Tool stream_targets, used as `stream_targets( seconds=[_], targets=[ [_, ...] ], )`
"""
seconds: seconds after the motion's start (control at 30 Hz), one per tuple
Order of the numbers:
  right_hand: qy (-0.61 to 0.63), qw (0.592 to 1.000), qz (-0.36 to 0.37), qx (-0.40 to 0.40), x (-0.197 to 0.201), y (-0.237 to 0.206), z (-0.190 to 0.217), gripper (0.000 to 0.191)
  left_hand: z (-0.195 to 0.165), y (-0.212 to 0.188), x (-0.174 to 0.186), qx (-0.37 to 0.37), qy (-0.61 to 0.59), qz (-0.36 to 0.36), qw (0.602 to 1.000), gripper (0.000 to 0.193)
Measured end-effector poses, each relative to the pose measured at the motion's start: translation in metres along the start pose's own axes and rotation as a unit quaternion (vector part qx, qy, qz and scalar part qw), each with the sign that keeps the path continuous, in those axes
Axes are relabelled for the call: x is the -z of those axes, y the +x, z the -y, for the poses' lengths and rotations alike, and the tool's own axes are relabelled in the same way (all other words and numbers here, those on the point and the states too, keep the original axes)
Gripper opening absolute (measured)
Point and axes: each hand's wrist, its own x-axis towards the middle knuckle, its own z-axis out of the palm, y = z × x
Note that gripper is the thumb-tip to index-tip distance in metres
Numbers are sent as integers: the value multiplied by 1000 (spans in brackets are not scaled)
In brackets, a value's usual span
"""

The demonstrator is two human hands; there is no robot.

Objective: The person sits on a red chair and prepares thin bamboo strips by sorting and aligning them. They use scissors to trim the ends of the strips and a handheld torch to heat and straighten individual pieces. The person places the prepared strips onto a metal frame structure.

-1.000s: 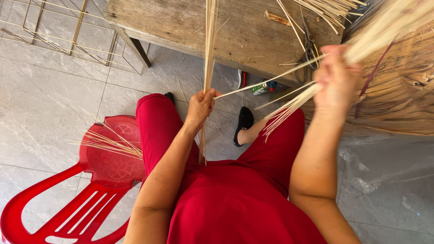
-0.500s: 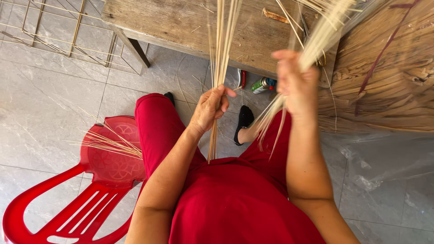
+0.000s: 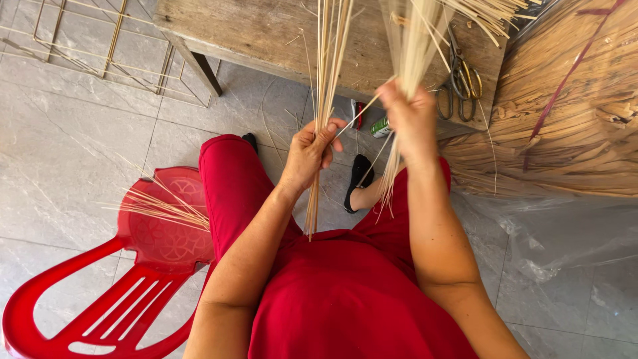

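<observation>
While the left hand keeps its fingers pinched around a thin, upright bundle of straw stalks above the red-clad lap, the right hand has swung in from the right and now stands close beside it, fist closed on a thicker bundle that has turned nearly upright. With both bundles brought near, the stalks look ready to pass between hands. Both bundles run off the top edge. Scissors lie on the wooden desk, partly screened by stalks. More stalks rest on the red plastic chair.
</observation>
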Motion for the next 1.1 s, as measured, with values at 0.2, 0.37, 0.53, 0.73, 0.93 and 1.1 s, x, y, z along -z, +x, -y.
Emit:
stream_targets(
  seconds=[0.2, 0.37, 0.53, 0.73, 0.93, 1.1],
  targets=[
    [82, 975, -160, 130, 98, 30, 52, 10, 4, 5, 36, 2, 99, -108, 989, 27],
    [122, 970, -162, 133, 147, 31, 75, 13, 3, 5, 56, -15, 19, -160, 987, 30],
    [85, 981, -147, 94, 125, 25, 58, 13, 11, 8, 51, -54, 6, -127, 990, 33],
    [51, 989, -131, 56, 89, 17, 35, 9, -4, 3, 41, -57, 8, -106, 993, 37],
    [-11, 994, -104, 31, 69, 20, 14, 8, -4, 3, 41, -48, -33, -120, 991, 32],
    [-81, 993, -72, 40, 33, 18, -5, 6, -1, 10, 45, -70, -25, -99, 992, 33]
  ],
)
